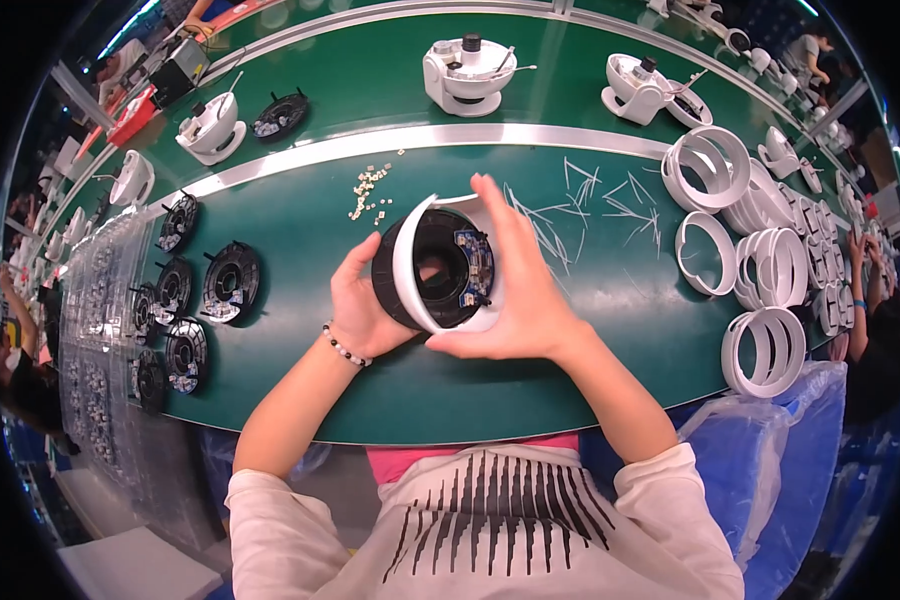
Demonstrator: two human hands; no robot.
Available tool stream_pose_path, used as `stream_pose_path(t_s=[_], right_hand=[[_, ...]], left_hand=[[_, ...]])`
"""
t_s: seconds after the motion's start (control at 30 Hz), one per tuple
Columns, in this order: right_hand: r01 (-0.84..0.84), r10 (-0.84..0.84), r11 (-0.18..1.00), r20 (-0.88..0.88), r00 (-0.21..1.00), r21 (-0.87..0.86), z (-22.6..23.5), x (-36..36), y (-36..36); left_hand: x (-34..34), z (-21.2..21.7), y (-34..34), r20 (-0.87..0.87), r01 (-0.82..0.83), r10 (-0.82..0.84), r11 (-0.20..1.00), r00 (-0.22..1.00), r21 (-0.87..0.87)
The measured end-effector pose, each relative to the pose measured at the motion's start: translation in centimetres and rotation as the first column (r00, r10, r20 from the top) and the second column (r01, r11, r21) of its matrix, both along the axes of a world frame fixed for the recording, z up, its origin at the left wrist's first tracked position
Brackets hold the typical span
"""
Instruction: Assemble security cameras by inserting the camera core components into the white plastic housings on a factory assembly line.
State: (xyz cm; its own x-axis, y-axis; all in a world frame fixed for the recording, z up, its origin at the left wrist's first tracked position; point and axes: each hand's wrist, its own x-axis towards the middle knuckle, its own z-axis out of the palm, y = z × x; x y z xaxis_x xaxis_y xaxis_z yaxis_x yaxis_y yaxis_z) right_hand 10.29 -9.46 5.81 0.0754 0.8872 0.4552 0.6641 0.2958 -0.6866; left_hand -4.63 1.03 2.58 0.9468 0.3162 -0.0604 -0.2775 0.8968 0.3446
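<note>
Above the middle of the green table, my left hand (355, 308) grips a black round part (388, 285) from its left side. A blue circuit board (478, 262) is fixed inside that part, around a central hole. My right hand (526, 285) is curved around a white plastic ring (407, 262), fingers upward and thumb along its lower edge. The ring sits around the black part, with its opening turned right. Whether the two are fully seated I cannot tell. Part of the ring's right side is hidden by my right hand.
Several black round parts (232, 283) lie at left beside clear plastic trays (95, 340). Small pale connectors (370, 185) and white strips (545, 225) are scattered ahead. White rings (763, 352) are stacked at right. Beyond a metal rail (530, 134) stand white camera-like housings (468, 78).
</note>
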Motion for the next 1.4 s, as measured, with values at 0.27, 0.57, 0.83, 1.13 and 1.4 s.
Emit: stream_pose_path(t_s=[0.27,0.57,0.83,1.13,1.4], right_hand=[[0.102,-0.108,0.994,-0.182,0.977,-0.044,-1.2,-1.1,-0.1],[0.077,-0.075,0.997,-0.088,0.993,0.014,-0.5,-1.6,-0.2],[-0.008,0.007,1.0,-0.25,0.968,-0.002,-0.9,-1.0,0.3],[0.141,-0.147,0.989,0.155,0.977,0.049,-0.9,-4.0,0.3],[0.054,-0.049,0.997,0.081,0.995,-0.057,-1.0,-2.4,0.8]], left_hand=[[0.5,0.5,-0.5,-0.16,-0.149,0.166,0.983,0.973,0.111],[-0.3,-0.3,-0.2,0.105,0.047,-0.055,0.996,0.993,0.08],[0.1,0.4,0.3,-0.066,-0.008,0.013,0.997,0.998,0.072],[0.2,0.1,-1.0,-0.001,-0.111,0.112,0.99,0.994,0.089],[-0.1,-0.5,-0.4,-0.107,-0.046,0.061,0.989,0.992,0.139]])
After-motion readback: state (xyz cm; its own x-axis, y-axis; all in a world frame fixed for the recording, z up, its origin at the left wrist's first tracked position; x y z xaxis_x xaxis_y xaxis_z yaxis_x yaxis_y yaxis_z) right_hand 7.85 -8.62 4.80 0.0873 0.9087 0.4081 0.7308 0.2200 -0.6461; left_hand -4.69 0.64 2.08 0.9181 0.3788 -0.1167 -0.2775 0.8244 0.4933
